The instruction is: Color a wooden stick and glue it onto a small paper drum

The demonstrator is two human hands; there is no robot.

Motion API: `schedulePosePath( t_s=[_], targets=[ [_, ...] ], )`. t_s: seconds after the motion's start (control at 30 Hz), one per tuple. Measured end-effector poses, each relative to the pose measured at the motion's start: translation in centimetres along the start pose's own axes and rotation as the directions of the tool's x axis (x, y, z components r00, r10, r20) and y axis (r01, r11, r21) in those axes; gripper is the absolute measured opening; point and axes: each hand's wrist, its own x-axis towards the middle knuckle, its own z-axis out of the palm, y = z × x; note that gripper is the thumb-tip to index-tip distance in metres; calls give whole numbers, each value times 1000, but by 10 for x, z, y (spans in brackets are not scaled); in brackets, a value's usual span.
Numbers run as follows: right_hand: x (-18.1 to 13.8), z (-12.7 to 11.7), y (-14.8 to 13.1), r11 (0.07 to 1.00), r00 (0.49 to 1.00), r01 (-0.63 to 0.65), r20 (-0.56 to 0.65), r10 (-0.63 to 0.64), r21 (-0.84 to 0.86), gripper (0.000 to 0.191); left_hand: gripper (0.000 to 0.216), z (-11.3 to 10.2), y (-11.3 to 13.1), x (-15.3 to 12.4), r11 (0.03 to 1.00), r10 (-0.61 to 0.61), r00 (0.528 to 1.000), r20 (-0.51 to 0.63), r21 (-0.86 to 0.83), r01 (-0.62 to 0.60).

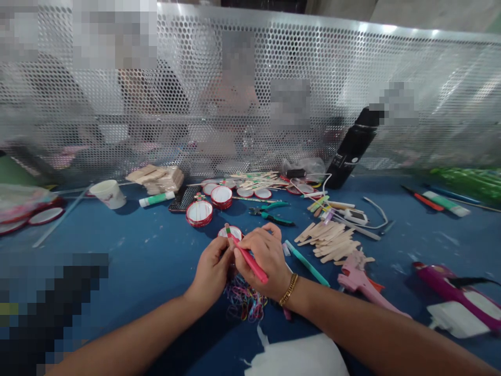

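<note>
My left hand (pixel 212 269) pinches a wooden craft stick (pixel 228 232) that has green and red bands near its upper end. In my right hand (pixel 270 256) is a pink marker (pixel 253 265), its tip at the stick. Behind the stick lies a white disc with a red rim (pixel 236 230), partly hidden by my hands. Below the hands sits a tangle of colourful rubber bands (pixel 246 302). A teal marker (pixel 308 263) lies just right of my right hand.
Loose craft sticks (pixel 331 240), a pink glue gun (pixel 362 282) and a purple tool (pixel 460 292) lie to the right. Pliers (pixel 274 215), red-rimmed discs (pixel 199 213) and a paper cup (pixel 109 194) stand further back. A black bottle (pixel 352 151) leans on the perforated metal screen (pixel 195 104).
</note>
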Motion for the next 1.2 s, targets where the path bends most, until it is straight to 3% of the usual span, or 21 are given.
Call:
schedulePosePath(
  t_s=[0.7,0.97,1.2],
  targets=[
    [0,0,-2,998,998,55,34,-55,-11,11,25,0,1,0,999,-13,1000,-12,-41,13],
    [0,-1,-2,999,1000,-9,2,9,-37,7,38,3,3,-2,986,-86,996,34,-142,90],
    [1,-1,-2,998,998,53,30,-53,-13,9,26,2,5,-1,995,-37,999,22,-97,39]
  ],
)
